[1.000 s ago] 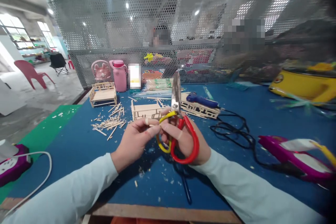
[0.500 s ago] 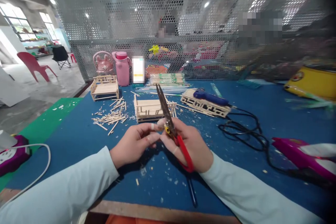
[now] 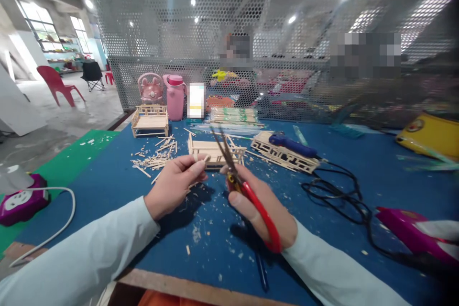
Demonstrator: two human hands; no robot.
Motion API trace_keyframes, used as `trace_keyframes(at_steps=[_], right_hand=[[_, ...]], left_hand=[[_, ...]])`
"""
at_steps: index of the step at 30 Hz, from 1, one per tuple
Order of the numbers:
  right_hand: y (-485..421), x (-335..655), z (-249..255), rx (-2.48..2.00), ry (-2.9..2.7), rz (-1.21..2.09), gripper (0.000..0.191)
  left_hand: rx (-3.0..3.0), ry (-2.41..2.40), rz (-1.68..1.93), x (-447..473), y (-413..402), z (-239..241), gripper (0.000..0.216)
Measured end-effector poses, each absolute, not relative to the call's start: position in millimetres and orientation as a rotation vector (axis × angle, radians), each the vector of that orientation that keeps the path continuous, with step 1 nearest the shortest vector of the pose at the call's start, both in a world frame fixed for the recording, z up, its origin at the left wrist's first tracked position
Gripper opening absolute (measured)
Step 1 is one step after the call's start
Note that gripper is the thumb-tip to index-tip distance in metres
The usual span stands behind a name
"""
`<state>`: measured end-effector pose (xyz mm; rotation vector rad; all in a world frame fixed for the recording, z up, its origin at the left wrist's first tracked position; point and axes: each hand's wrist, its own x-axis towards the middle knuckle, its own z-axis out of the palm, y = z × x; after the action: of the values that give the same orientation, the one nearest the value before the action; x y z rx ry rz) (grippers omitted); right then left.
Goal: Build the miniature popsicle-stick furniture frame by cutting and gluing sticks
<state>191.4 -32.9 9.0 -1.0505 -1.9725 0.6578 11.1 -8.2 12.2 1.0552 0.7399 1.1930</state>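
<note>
My left hand (image 3: 177,179) is closed in a pinch of thumb and forefinger, in front of the middle wooden model; what sits at its fingertips is too small to name. A white band wraps its forefinger. My right hand (image 3: 260,201) grips a pair of scissors (image 3: 260,210) with red handles, the dark blades pointing up and away, their tips slightly apart. Behind the hands stands a small wooden-stick model like a bench (image 3: 204,146), partly covered by the blades and fingers. Loose stick offcuts (image 3: 161,155) lie left of it.
Further back are another stick bench (image 3: 150,122), a pink bottle (image 3: 175,100) and bundled sticks (image 3: 233,115). At right, a blue-handled tool (image 3: 292,145) rests on a stick frame (image 3: 265,143), its black cable (image 3: 337,191) coiled nearby. A dark pen-like rod (image 3: 263,272) lies near the front edge.
My hands have drawn apart: the left has gone left and slightly up, while the right, with the scissors, has shifted a little right. The whole view has shifted slightly.
</note>
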Motion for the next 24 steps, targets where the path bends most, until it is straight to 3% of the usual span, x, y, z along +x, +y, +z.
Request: trace_keyframes(at_steps=[17, 24], right_hand=[[-39, 180, 0, -1.18, -2.167, 0.208, 0.055], [-39, 179, -1, -1.176, -2.166, 0.165, 0.054]], left_hand=[[1.724, 0.885, 1.227, 0, -3, -4, 0.013], [1.603, 0.846, 1.168, 3, -8, 0, 0.011]])
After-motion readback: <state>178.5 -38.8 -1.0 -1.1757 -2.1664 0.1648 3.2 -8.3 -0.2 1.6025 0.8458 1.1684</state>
